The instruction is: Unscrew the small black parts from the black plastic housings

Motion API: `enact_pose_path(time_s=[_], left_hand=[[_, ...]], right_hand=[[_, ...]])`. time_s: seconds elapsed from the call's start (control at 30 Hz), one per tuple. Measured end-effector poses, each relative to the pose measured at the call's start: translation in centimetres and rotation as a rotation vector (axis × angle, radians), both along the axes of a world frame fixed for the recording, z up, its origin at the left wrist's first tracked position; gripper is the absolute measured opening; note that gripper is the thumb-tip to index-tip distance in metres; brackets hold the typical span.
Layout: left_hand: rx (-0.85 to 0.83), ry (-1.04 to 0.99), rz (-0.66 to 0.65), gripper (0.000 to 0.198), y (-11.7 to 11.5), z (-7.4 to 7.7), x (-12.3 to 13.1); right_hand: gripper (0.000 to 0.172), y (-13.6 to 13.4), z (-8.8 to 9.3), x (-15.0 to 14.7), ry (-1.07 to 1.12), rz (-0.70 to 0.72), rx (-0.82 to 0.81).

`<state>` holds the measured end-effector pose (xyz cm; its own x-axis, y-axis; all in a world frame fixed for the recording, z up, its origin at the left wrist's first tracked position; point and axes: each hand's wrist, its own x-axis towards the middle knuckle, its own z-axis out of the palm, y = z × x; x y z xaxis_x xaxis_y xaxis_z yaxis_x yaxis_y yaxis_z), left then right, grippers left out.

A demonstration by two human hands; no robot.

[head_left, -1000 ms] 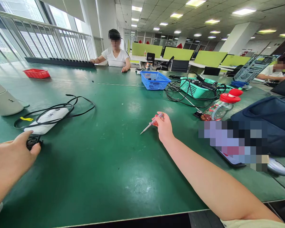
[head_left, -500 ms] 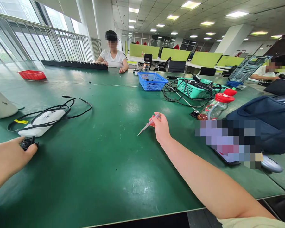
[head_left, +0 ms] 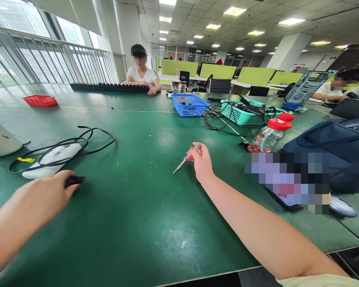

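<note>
My right hand (head_left: 202, 162) is closed on a small screwdriver (head_left: 186, 158) with a clear red handle, its metal tip pointing left and down just above the green table (head_left: 143, 199). At the left, my left hand (head_left: 44, 197) grips a small black object (head_left: 74, 181) on the table surface; the hand is blurred by motion. Just behind it lies a white device (head_left: 52, 159) wrapped in a black cable (head_left: 86, 143).
A blue basket (head_left: 189, 104) and a green basket (head_left: 247, 111) with cables stand further back. A red-capped bottle (head_left: 269, 135), a dark blue bag (head_left: 332, 151) and a blurred-out item lie at the right. A red tray (head_left: 39, 100) sits far left. Two other people sit at the table.
My left hand has slid the black object to the right, away from the white device. My right hand with the screwdriver has stayed nearly still.
</note>
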<state>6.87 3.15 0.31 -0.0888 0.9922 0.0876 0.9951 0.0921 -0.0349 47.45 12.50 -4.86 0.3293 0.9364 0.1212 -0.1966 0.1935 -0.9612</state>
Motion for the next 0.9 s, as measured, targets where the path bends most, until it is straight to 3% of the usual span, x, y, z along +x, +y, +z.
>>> enact_pose_path(time_s=[0.07, 0.13, 0.23, 0.33, 0.47, 0.77, 0.9], left_hand=[[-0.047, -0.037, -0.204, 0.045, -0.2, 1.6, 5.7], [-0.049, -0.153, -0.4, 0.038, -0.1, 2.3, 10.5], [-0.03, -0.275, -0.629, 0.033, 0.8, 1.8, 15.5], [-0.02, -0.324, -0.748, 0.04, 2.0, 0.6, 18.4], [-0.046, -0.367, -0.802, 0.051, 3.1, -1.1, 20.1], [-0.143, -0.657, -0.62, 0.063, 4.1, -3.0, 19.3], [-0.155, -0.669, -0.566, 0.056, 4.6, -3.1, 19.1]], right_hand=[[0.039, -0.3, 0.3, -0.1, -0.036, -0.011, 0.065], [0.036, -0.9, 0.7, -0.1, -0.103, -0.014, 0.15], [0.031, -2.3, 1.6, -0.3, -0.282, 0.023, 0.288], [0.025, -3.8, 2.5, -0.7, -0.444, 0.044, 0.349], [0.011, -4.4, 3.1, -1.0, -0.586, 0.019, 0.356], [0.04, -2.9, 2.8, -0.3, -0.603, -0.074, 0.216], [0.046, -3.3, 3.2, -0.4, -0.569, -0.118, 0.225]])
